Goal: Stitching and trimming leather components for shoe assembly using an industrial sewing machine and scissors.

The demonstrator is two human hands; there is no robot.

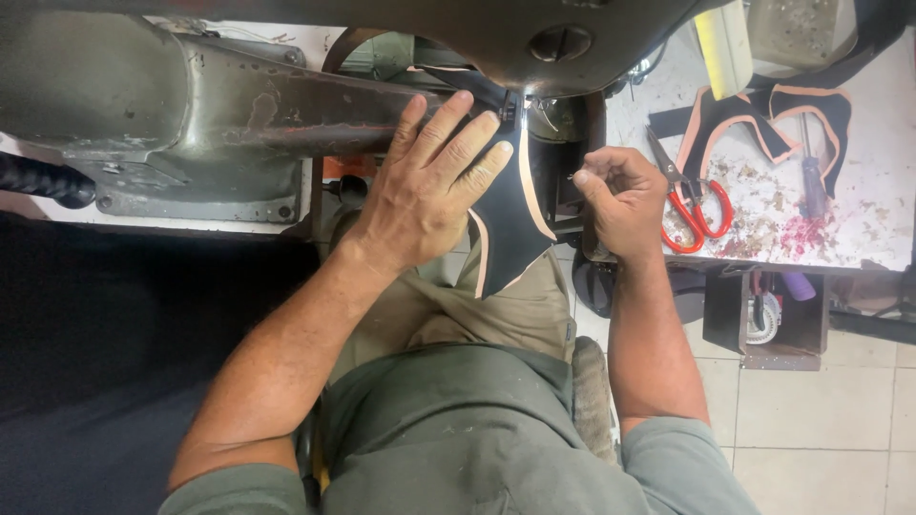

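My left hand (429, 186) lies flat, fingers spread, on a black leather piece with a tan edge (510, 229), pressing it against the arm of a grey-green sewing machine (239, 114) just by the needle (518, 113). The piece hangs down over my lap. My right hand (620, 195) hovers to the right of the piece with thumb and fingers pinched together, seemingly on a thin thread; the thread itself is too fine to tell.
A stained white worktable (859, 210) at the right holds red-handled scissors (692, 205), a screwdriver (811, 172) and more black-and-tan cut pieces (763, 119). A small open box (773, 319) hangs under it. Tiled floor lies below right; a dark surface fills the left.
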